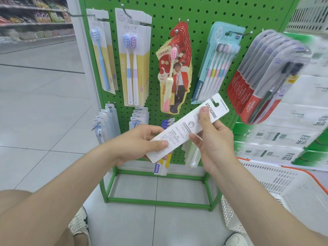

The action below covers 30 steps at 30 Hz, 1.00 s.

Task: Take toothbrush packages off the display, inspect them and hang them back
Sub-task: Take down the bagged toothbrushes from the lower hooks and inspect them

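Note:
A long white toothbrush package point(184, 129) marked FROG is held slantwise in front of the green pegboard display point(195, 13), its printed back toward me and its hang hole at the upper right. My left hand point(142, 142) grips its lower end, thumb on the card. My right hand point(213, 139) grips its upper half, thumb near the logo. On the board's hooks hang other packages: blue brush packs point(103, 57), twin-brush packs point(132, 59), red canban packs point(174, 71), teal multi-packs point(216, 63) and Colgate packs point(262, 77).
Small packs hang low on the board at left point(104, 121). A white plastic basket point(276, 192) with orange handles stands at the lower right. Stacked tissue packs point(284, 135) fill the right side. Grey floor tiles and a far shelf aisle lie to the left. My shoes show below.

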{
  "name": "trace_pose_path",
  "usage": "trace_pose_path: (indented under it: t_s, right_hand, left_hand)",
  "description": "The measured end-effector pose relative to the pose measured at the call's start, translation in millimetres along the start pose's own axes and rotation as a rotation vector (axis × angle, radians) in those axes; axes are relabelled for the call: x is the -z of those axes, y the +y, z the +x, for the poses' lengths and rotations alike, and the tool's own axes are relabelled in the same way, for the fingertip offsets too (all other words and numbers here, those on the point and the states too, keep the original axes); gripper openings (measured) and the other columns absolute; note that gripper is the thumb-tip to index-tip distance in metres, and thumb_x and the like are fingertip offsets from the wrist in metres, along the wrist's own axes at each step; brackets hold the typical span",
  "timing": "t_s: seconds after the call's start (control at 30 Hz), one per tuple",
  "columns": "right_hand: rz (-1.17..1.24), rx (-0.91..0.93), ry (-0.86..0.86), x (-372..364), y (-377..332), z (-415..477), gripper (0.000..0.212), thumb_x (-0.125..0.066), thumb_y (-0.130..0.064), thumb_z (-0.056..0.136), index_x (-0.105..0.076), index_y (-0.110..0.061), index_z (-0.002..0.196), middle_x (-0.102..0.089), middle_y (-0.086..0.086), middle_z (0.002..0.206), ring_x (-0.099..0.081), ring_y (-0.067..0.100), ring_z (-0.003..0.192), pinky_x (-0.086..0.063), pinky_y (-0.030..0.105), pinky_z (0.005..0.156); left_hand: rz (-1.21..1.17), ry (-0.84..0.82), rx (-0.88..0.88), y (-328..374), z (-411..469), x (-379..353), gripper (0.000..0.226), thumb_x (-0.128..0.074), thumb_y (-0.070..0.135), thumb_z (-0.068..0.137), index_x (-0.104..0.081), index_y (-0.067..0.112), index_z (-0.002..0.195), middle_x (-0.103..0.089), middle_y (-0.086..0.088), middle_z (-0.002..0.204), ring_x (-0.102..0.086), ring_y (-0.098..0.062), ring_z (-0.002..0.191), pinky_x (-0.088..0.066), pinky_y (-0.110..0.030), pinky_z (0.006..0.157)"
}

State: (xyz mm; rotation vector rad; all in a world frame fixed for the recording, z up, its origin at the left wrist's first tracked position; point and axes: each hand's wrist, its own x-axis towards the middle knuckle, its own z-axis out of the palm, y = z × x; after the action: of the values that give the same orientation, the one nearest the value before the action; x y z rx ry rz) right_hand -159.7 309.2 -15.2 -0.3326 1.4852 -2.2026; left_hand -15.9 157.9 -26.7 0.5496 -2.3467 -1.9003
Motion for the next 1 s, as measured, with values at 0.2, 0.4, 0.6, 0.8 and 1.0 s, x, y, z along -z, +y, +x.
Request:
trace_pose_path:
  t_s: [0.2, 0.4, 0.6, 0.8, 1.0]
  right_hand:
    - [-0.142, 0.098, -0.166, 4.0, -5.8, -3.2, 0.02, -0.074, -0.011, 0.099, -0.075, -0.011, 0.119, -0.082, 0.003, 0.107, -0.078, 0.014, 0.091, -0.059, 0.022, 0.065]
    - [-0.422, 0.277, -0.212, 7.2, -7.9, -1.7, 0.014, -0.081, -0.019, 0.095, -0.076, -0.012, 0.106, -0.082, 0.006, 0.089, -0.081, 0.023, 0.084, -0.067, 0.044, 0.075]
    - [-0.859, 0.27, -0.556, 15.1, 4.6, 7.0, 0.03, -0.078, -0.015, 0.095, -0.076, -0.031, 0.12, -0.081, -0.006, 0.105, -0.08, 0.022, 0.088, -0.066, 0.051, 0.08]
    - [-0.903, 0.223, -0.639, 19.3, 5.8, 9.6, 0.039, -0.072, -0.002, 0.096, -0.074, -0.028, 0.124, -0.081, -0.003, 0.105, -0.079, 0.021, 0.093, -0.064, 0.049, 0.09]
    - [-0.908, 0.173, -0.707, 16.0, 8.4, 6.2, 0.033, -0.073, -0.003, 0.096, -0.076, -0.026, 0.12, -0.082, 0.001, 0.101, -0.079, 0.027, 0.092, -0.064, 0.052, 0.088]
  left_hand:
    - [0.014, 0.048, -0.007, -3.9, 0.4, -2.0, 0.026, -0.061, 0.028, 0.108, -0.076, 0.021, 0.127, -0.082, -0.002, 0.114, -0.077, -0.028, 0.109, -0.063, -0.031, 0.084]
    - [-0.047, 0.072, -0.008, -4.4, 0.7, -11.7, 0.03, -0.059, 0.026, 0.108, -0.079, 0.008, 0.12, -0.082, -0.006, 0.109, -0.08, -0.021, 0.095, -0.063, -0.027, 0.071]
    - [-0.122, 0.204, -0.139, -0.5, 1.8, -17.6, 0.019, -0.076, 0.014, 0.096, -0.081, 0.01, 0.114, -0.083, -0.006, 0.105, -0.081, -0.024, 0.093, -0.066, -0.032, 0.073]
    - [-0.176, 0.423, -0.207, 0.0, 6.7, -17.0, 0.018, -0.082, 0.018, 0.091, -0.077, 0.008, 0.105, -0.082, -0.01, 0.097, -0.081, -0.029, 0.092, -0.067, -0.049, 0.077]
    - [-0.192, 0.417, -0.215, 2.3, 5.5, -15.1, 0.022, -0.065, 0.028, 0.105, -0.078, 0.013, 0.113, -0.083, -0.004, 0.105, -0.08, -0.026, 0.098, -0.067, -0.044, 0.081]
